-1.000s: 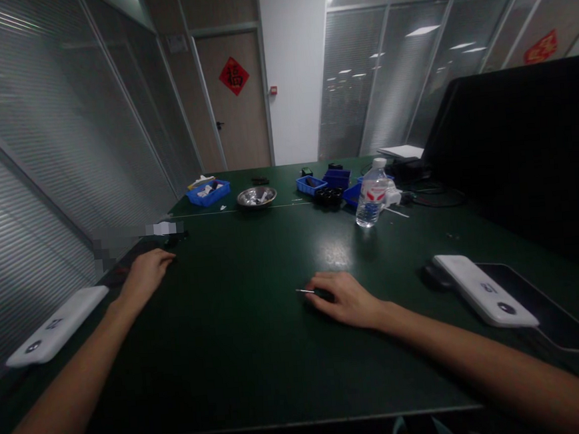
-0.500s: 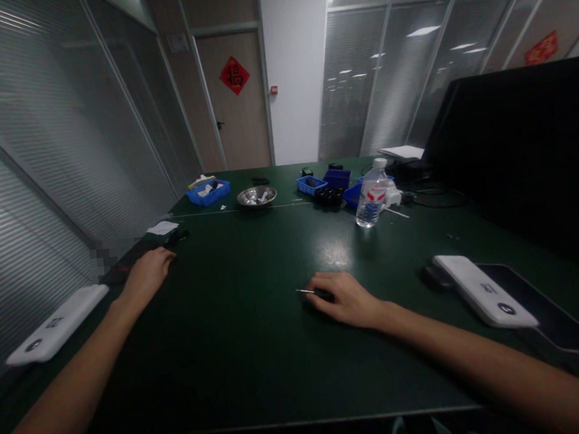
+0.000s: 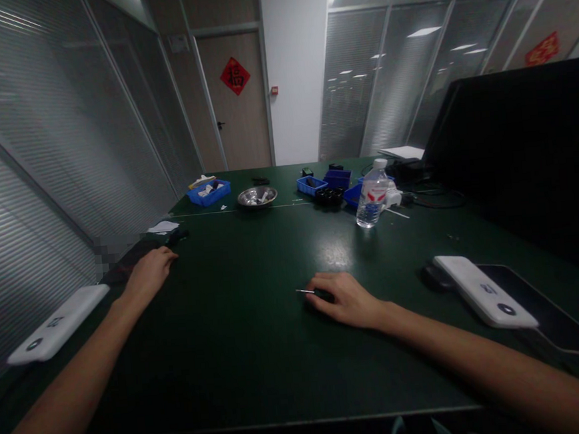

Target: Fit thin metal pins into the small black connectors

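Curled round the thin-shafted tool (image 3: 304, 291) near the middle of the green surface (image 3: 229, 342), the right hand (image 3: 345, 299) does best with a relaxed, steady grip, while whether the left hand (image 3: 148, 273) holds anything I cannot tell.

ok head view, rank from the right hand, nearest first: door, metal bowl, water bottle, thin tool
1. Thin tool: held in the right hand, shaft pointing left.
2. Water bottle: ahead, slightly right.
3. Metal bowl: farther ahead, left.
4. Door: in the background, left.
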Tool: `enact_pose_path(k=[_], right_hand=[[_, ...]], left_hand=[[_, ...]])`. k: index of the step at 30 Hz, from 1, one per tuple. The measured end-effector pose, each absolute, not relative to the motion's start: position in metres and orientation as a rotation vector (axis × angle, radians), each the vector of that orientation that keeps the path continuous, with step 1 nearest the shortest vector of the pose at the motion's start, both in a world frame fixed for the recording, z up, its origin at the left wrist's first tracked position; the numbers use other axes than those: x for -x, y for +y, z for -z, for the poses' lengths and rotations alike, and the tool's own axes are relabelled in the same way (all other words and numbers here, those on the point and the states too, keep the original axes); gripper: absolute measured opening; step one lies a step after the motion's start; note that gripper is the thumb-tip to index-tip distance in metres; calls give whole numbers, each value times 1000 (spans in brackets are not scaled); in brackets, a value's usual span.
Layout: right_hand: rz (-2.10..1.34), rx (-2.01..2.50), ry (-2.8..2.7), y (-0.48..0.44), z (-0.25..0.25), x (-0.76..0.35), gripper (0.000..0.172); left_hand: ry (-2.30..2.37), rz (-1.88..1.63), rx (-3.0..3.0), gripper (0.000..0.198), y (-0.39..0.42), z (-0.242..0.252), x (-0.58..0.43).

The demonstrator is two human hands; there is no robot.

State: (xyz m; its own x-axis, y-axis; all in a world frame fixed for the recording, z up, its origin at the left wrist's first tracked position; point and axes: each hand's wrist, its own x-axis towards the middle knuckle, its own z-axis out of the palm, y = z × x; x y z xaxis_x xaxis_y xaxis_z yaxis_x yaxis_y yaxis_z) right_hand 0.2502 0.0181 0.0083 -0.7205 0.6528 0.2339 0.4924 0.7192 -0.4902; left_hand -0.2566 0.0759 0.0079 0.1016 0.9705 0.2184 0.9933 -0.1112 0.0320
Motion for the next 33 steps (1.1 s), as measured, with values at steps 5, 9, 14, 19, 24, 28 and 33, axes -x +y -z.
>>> enact_pose_path(k=[5, 9, 14, 19, 24, 28, 33], right_hand=[[-565, 880, -2532, 18, -7, -251, 23], [-554, 886, -2535, 18, -8, -250, 23], [-558, 895, -2538, 17, -10, -249, 23], [-546, 884, -2535, 17, -10, -249, 23], [-552, 888, -2532, 16, -11, -250, 23], [-541, 892, -2538, 17, -8, -250, 22], [-540, 893, -2544, 17, -8, -249, 23]], left_hand=[[-2013, 312, 2212, 44, 73, -8, 255], [-2028, 278, 2176, 42, 74, -5, 256], [-2012, 318, 2160, 42, 78, -2, 257], [-2036, 305, 2162, 42, 77, -6, 254], [-2068, 308, 2175, 41, 80, -7, 259], [-2090, 327, 2187, 42, 82, -6, 264], [-2111, 273, 2171, 42, 81, -9, 260]])
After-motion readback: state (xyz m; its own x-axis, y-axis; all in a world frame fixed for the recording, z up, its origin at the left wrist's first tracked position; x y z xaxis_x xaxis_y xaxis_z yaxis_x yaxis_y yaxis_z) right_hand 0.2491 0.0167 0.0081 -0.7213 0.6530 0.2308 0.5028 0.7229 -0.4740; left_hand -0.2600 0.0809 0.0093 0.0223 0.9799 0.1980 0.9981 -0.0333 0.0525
